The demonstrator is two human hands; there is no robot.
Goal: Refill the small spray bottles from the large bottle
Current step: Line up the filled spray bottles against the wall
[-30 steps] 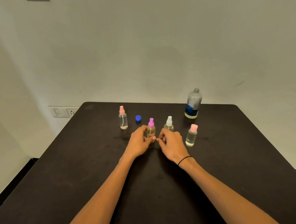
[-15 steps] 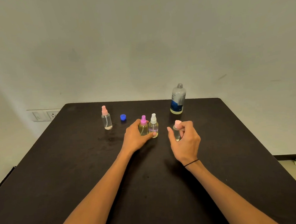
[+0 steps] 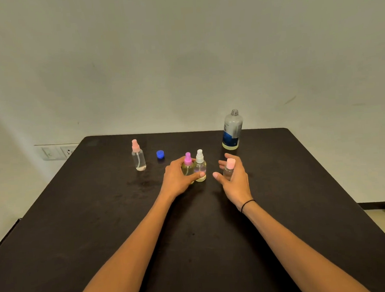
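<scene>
Here the left hand [image 3: 177, 179] is wrapping its fingers [image 3: 200, 174] around the small clear magenta-capped spray bottle [image 3: 188, 166], which is touching the white-capped spray bottle [image 3: 200, 165] on the dark table [image 3: 79, 220]. The right hand [image 3: 235, 181] is curling loosely spread fingers [image 3: 216, 175] beside the pale-pink-capped bottle [image 3: 229, 169]. The uncapped large clear blue-labelled bottle [image 3: 232, 131] is standing behind, the blue cap [image 3: 160, 154] and a fourth pink-topped bottle [image 3: 138, 156] further left.
</scene>
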